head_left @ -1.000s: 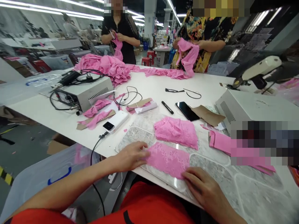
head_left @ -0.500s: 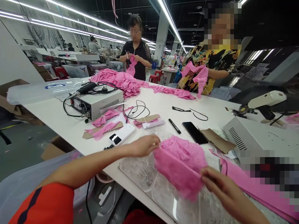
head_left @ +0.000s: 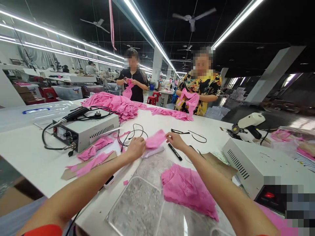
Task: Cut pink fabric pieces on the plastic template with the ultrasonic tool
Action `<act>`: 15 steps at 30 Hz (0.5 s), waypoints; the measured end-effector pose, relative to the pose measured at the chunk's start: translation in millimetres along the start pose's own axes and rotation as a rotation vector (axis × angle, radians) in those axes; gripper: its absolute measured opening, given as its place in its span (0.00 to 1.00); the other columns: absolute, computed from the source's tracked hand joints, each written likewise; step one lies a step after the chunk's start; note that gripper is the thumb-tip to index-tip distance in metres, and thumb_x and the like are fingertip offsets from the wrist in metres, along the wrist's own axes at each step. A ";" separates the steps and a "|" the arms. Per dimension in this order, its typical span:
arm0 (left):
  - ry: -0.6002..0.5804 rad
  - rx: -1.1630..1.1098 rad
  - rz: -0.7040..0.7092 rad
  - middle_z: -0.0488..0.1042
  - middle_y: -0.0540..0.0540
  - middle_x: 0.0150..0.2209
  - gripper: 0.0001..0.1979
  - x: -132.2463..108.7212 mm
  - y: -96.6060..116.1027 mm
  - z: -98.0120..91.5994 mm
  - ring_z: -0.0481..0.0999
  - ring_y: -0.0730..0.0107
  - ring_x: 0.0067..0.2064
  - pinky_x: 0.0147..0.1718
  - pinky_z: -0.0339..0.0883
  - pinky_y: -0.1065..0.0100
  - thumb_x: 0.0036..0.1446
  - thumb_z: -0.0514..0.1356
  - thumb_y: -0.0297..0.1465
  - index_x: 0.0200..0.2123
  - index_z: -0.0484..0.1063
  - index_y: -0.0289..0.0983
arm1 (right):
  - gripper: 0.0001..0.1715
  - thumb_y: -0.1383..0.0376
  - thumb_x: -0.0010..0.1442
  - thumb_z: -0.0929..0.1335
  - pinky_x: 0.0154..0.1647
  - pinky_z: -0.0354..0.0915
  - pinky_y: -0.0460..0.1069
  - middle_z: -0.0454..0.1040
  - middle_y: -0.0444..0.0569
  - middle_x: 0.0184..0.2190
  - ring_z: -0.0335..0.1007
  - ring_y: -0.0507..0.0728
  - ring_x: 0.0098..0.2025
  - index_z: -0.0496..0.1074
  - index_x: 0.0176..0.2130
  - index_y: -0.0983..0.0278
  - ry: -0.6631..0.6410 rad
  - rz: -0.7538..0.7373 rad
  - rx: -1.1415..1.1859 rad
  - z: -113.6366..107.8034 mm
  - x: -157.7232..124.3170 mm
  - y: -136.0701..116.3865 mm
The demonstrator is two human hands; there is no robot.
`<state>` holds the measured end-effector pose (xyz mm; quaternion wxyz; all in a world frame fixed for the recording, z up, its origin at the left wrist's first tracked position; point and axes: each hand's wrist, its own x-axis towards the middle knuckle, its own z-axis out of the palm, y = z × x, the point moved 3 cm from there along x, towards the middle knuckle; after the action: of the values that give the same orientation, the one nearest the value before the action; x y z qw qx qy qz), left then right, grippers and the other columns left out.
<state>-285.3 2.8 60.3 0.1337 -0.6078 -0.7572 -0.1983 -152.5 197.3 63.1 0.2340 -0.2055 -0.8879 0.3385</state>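
Note:
Both my arms reach forward over the white table (head_left: 31, 154). My left hand (head_left: 136, 148) and my right hand (head_left: 174, 139) are closed on the two ends of a small pink lace piece (head_left: 155, 139), held just above the table. Nearer to me a stack of pink lace pieces (head_left: 187, 189) lies on a clear plastic sheet over grey lace (head_left: 137, 206). A black marker (head_left: 175, 152) lies just under my right hand.
A grey control box (head_left: 86, 131) with black cables sits at the left, a white box (head_left: 256, 164) at the right. Pink strips on cardboard (head_left: 88, 161) lie beside the grey box. Two people across the table handle pink fabric by a pink pile (head_left: 115, 104).
The pink lace piece I pressed flat near me was lifted onto the stack. Both hands then reached forward and took hold of a smaller pink piece farther up the table.

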 end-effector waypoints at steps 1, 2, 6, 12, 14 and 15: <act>-0.033 0.004 -0.002 0.73 0.41 0.33 0.07 -9.1 -1.9 9.7 0.72 0.60 0.39 0.42 0.63 0.59 0.55 0.55 0.23 0.26 0.71 0.34 | 0.19 0.57 0.64 0.66 0.44 0.71 0.55 0.72 0.51 0.46 0.72 0.55 0.44 0.69 0.50 0.66 -0.051 0.023 0.017 13.2 -3.0 11.9; -0.063 0.005 -0.006 0.73 0.42 0.32 0.08 -16.8 -3.3 17.1 0.72 0.61 0.38 0.40 0.64 0.61 0.55 0.55 0.23 0.26 0.70 0.34 | 0.19 0.57 0.64 0.66 0.45 0.71 0.56 0.71 0.52 0.48 0.71 0.56 0.45 0.68 0.51 0.65 -0.096 0.047 0.037 24.0 -7.1 22.9; -0.158 -0.027 0.008 0.73 0.44 0.33 0.07 -34.5 -2.7 26.5 0.72 0.65 0.38 0.39 0.64 0.65 0.54 0.54 0.22 0.27 0.70 0.35 | 0.18 0.57 0.64 0.66 0.44 0.72 0.55 0.73 0.51 0.46 0.72 0.55 0.43 0.69 0.49 0.66 -0.220 0.122 0.130 43.2 -25.2 51.9; -0.246 -0.091 0.048 0.74 0.44 0.35 0.07 -45.8 6.1 27.2 0.73 0.65 0.39 0.39 0.65 0.66 0.54 0.54 0.22 0.30 0.71 0.35 | 0.09 0.66 0.61 0.63 0.43 0.72 0.50 0.77 0.48 0.36 0.75 0.53 0.39 0.72 0.36 0.65 -0.264 0.134 0.213 40.7 -44.6 61.0; -0.260 -0.093 0.054 0.73 0.44 0.35 0.06 -49.8 8.1 29.9 0.73 0.64 0.39 0.40 0.65 0.65 0.57 0.55 0.25 0.31 0.71 0.35 | 0.09 0.67 0.59 0.63 0.43 0.72 0.50 0.78 0.48 0.36 0.76 0.53 0.38 0.73 0.36 0.64 -0.261 0.128 0.203 40.8 -50.2 60.1; -0.267 -0.090 0.059 0.73 0.44 0.35 0.05 -51.6 8.6 31.6 0.73 0.64 0.39 0.40 0.65 0.64 0.58 0.56 0.27 0.32 0.71 0.35 | 0.09 0.67 0.58 0.63 0.43 0.72 0.50 0.78 0.49 0.36 0.76 0.53 0.37 0.73 0.35 0.63 -0.260 0.125 0.191 41.0 -52.8 59.2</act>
<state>-264.0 -25.8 10.7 0.0099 -0.6561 -0.7405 -0.1455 -120.4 189.6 -19.8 0.1144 -0.1917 -0.8599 0.4590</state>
